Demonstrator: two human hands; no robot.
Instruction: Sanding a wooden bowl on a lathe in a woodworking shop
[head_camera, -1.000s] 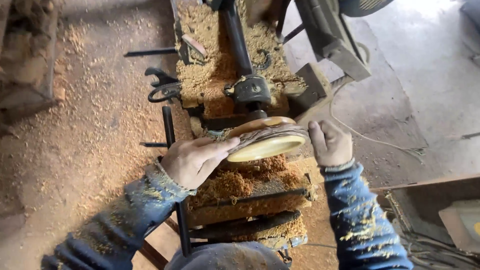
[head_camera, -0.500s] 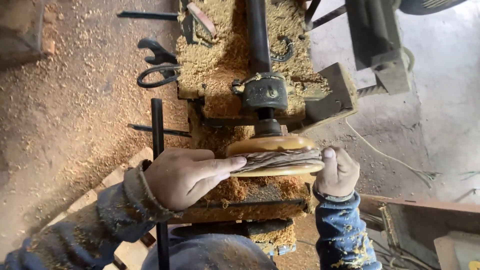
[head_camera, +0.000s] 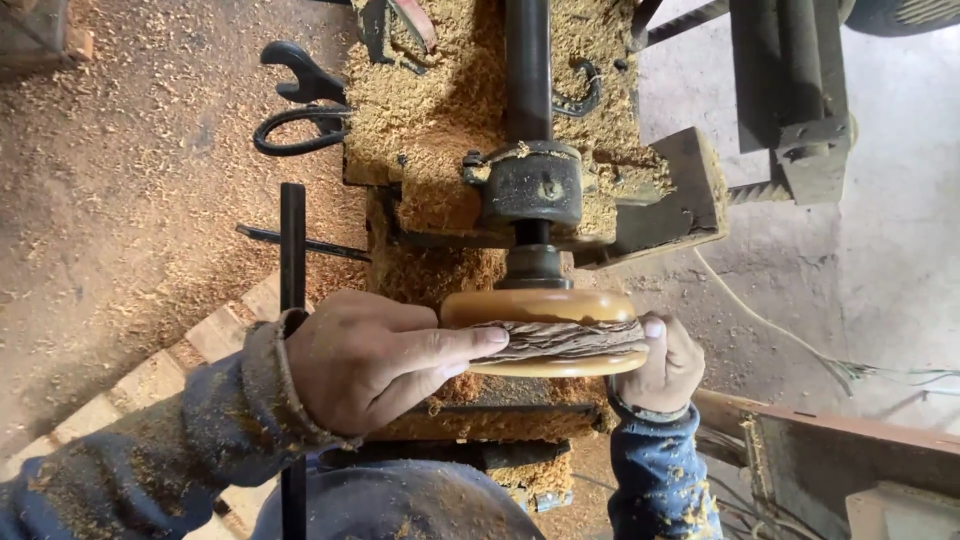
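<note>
A round, pale wooden disc (head_camera: 540, 305) sits on the end of a dark lathe spindle (head_camera: 530, 200). A strip of worn, grey-brown sandpaper (head_camera: 565, 340) wraps its edge. My left hand (head_camera: 375, 360) lies flat against the disc's left side, fingers pressing the sandpaper. On the right side, my right hand (head_camera: 665, 365) pinches the sandpaper's other end against the rim. Both sleeves are blue and dusted with sawdust.
Thick sawdust covers the lathe bed (head_camera: 430, 100). A black wrench (head_camera: 300, 80) and a cable loop (head_camera: 290, 125) lie at the upper left. A dark metal bar (head_camera: 292, 260) runs down by my left arm. A motor frame (head_camera: 790, 90) stands at the upper right, concrete floor beyond.
The view has closed in on the disc. Both hands stay on its sides with the sandpaper pressed around the rim.
</note>
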